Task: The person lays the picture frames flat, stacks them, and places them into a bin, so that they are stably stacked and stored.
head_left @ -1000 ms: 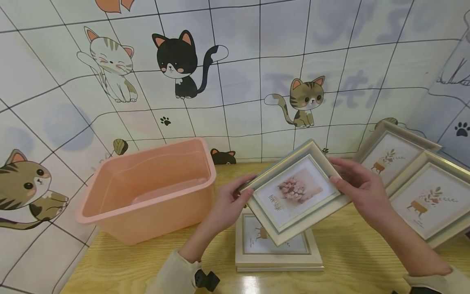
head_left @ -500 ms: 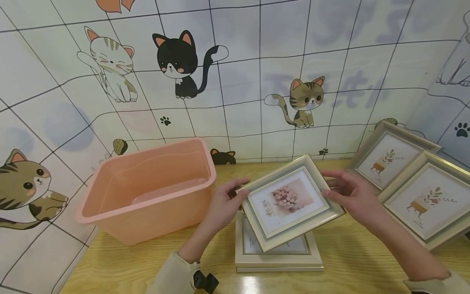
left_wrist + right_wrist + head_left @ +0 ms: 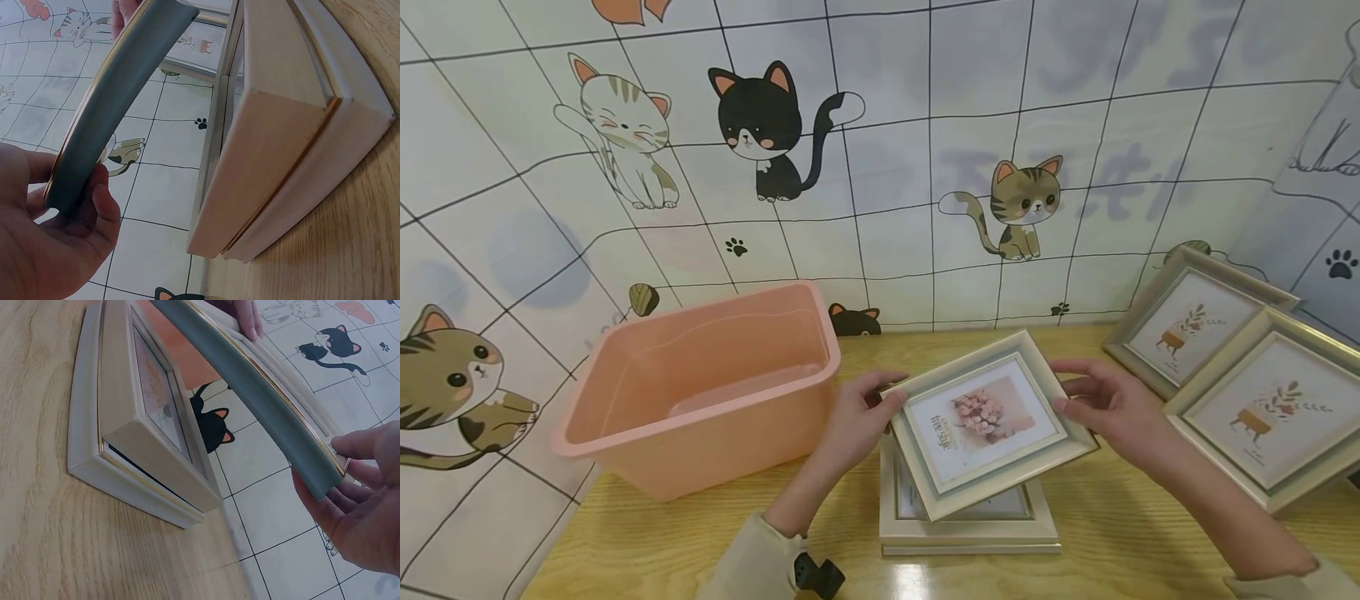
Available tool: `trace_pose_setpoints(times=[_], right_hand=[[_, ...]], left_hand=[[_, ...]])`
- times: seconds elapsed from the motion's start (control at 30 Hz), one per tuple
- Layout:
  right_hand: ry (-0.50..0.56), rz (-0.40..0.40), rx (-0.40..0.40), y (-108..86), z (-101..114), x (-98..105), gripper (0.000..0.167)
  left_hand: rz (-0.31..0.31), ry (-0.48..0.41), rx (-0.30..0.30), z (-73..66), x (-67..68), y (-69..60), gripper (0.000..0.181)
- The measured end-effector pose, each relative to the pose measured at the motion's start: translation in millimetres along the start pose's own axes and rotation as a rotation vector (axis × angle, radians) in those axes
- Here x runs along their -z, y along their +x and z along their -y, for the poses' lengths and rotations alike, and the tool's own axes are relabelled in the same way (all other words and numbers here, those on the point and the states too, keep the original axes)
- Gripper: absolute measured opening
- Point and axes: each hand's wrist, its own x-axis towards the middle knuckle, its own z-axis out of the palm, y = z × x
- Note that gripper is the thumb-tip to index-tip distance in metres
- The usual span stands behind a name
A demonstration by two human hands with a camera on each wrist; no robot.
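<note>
Both hands hold a cream picture frame (image 3: 988, 425) with a pink flower print, tilted above a stack. The left hand (image 3: 859, 421) pinches its left corner, thumb on the front. At the right edge, the right hand (image 3: 1108, 408) grips it between thumb and fingers. Each wrist view shows the blue-grey side of the held picture frame (image 3: 119, 106) standing apart from the stacked picture frames (image 3: 137, 444). Below it in the head view, the stacked picture frames (image 3: 970, 533) lie flat on the table; the held one partly hides the top print.
A pink plastic tub (image 3: 700, 425) stands on the wooden table (image 3: 625, 533) at the left. Two more picture frames with plant prints, a rear one (image 3: 1180, 325) and a front one (image 3: 1270, 408), lean at the right. A cat-patterned wall (image 3: 895, 167) rises behind.
The held picture frame has come down and slightly left, closer to the stack, and its face has turned more upward. The right hand has moved left and down with it; the left hand has barely shifted.
</note>
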Motion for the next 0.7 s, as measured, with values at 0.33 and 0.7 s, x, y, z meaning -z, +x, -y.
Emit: trace_pose_setpoints(times=[0.33, 0.7], right_hand=[[0.120, 0.094, -0.050, -6.0, -1, -5, 0.056], [0.206, 0.207, -0.136, -16.4, -9, -21, 0.061]], left_hand=[[-0.002, 0.009, 0.059, 2.7, 1.0, 0.3, 0.024], [-0.059, 0.106, 0.114, 11.1, 2.9, 4.1, 0.021]])
